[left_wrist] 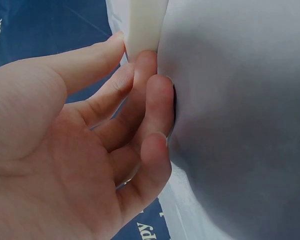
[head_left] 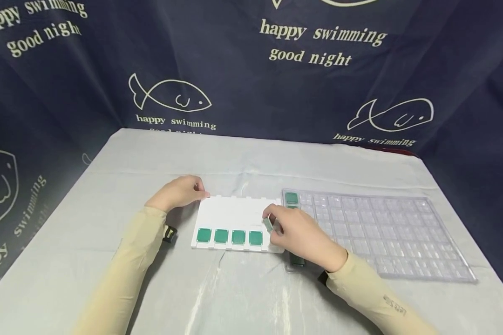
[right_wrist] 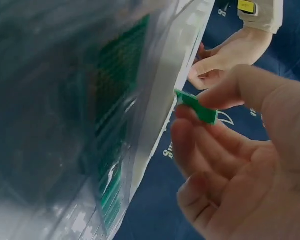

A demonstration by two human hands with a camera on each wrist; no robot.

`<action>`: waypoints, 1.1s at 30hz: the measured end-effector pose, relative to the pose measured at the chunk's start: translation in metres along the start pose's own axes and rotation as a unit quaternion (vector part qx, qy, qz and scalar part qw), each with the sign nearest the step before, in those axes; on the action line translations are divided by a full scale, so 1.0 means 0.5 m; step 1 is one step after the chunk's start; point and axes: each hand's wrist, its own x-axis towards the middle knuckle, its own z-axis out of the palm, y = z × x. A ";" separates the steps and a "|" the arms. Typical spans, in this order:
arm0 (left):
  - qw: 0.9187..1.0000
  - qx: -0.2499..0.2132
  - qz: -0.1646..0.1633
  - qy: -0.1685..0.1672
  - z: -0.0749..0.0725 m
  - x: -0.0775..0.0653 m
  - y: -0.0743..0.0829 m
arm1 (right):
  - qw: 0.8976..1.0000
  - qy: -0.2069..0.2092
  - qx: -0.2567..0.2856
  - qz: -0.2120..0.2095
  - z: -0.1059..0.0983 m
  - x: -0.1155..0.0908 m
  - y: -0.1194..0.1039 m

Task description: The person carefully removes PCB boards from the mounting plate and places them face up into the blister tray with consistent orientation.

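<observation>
Between thumb and fingertips, my right hand [head_left: 303, 232] pinches a small green circuit board [right_wrist: 199, 107], tilted, above the right part of a flat white tray [head_left: 230, 211]. A row of several square green circuit boards [head_left: 238, 237] lies along the tray's near edge. At the tray's far left corner, my left hand [head_left: 180, 191] holds the edge with thumb and fingertips. In the left wrist view the white tray's edge [left_wrist: 144, 27] meets those fingertips. My right hand covers part of the tray's right end.
Right of the white tray lies a clear plastic compartment tray [head_left: 373, 228]. Its leftmost column holds green circuit boards [head_left: 291, 197], partly behind my right hand. A pale cloth covers the table [head_left: 243, 298], and a dark blue printed curtain [head_left: 251, 93] hangs behind it.
</observation>
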 end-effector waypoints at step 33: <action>1.000 -0.009 0.004 0.021 0.014 -0.016 0.004 | 0.996 -0.080 -0.027 -0.016 -0.044 -0.010 0.020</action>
